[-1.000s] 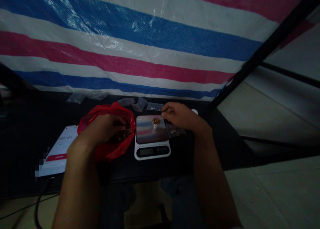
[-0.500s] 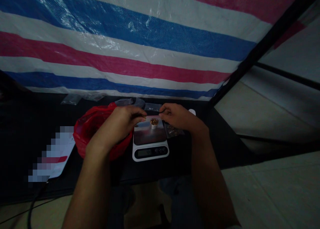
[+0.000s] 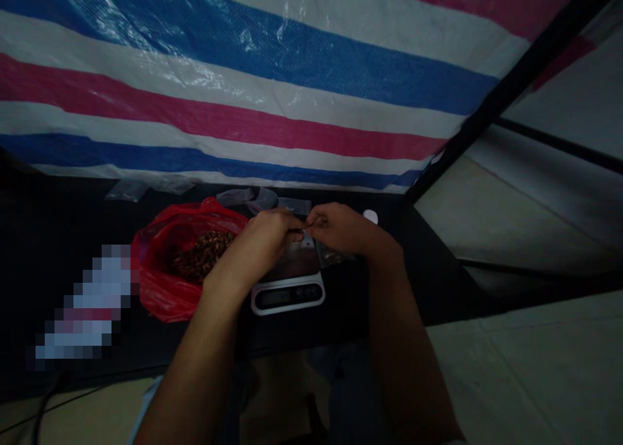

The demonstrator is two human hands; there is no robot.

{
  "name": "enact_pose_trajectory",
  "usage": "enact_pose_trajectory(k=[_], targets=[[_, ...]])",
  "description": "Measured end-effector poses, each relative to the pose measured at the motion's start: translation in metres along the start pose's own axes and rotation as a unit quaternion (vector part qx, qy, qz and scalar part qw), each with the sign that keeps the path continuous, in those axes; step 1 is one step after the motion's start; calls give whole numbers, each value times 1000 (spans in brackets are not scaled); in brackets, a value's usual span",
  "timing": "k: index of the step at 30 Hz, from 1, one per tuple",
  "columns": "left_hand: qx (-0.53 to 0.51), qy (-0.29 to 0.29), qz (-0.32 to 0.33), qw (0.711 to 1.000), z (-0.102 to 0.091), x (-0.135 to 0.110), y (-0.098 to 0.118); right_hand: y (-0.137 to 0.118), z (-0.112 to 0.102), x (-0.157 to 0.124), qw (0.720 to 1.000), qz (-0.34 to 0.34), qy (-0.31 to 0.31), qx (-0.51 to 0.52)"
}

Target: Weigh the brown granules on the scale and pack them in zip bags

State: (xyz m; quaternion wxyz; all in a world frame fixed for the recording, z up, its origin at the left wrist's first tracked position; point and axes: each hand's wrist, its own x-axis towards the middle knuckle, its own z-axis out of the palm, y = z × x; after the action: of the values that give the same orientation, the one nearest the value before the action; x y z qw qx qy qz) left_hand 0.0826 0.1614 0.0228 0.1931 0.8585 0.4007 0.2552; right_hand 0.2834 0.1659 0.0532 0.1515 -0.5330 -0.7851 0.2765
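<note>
My left hand (image 3: 260, 247) and my right hand (image 3: 341, 229) meet with their fingertips above the far end of a white digital kitchen scale (image 3: 287, 297). The left fingers pinch something small that I cannot make out clearly. A small white cup (image 3: 306, 241) on the scale is mostly hidden behind my fingers. To the left, an open red plastic bag (image 3: 158, 283) holds a heap of brown pieces (image 3: 199, 257). A small clear bag with brown contents (image 3: 331, 257) lies under my right hand.
Several small clear plastic bags (image 3: 263, 200) lie along the back of the black table (image 3: 389, 289), with a striped tarp (image 3: 243, 88) behind them. A blurred phone (image 3: 82, 309) lies left of the red bag, and a small white round object (image 3: 370, 216) sits back right.
My left hand has come out of the red bag and moved right, over the scale, uncovering the brown pieces. Both hands now nearly touch, and the cup is more hidden.
</note>
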Motion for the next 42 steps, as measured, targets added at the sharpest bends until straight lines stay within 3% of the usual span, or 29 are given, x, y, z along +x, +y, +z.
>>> enact_pose_trajectory(k=[21,26,29,36,42], targets=[[-64,-13,-35,997,-11,-9,9,-14,-1,-11,995,33,-89,-38],[-60,-19,-33,997,-13,-12,10,-9,-1,-5,994,67,-23,-81],[-57,-13,-27,998,-12,-12,8,-1,3,2,996,55,12,-73],[-46,13,-28,998,-9,-8,6,13,17,16,996,38,10,-75],[-53,18,-21,998,-9,-8,6,15,6,10,999,11,30,-22]])
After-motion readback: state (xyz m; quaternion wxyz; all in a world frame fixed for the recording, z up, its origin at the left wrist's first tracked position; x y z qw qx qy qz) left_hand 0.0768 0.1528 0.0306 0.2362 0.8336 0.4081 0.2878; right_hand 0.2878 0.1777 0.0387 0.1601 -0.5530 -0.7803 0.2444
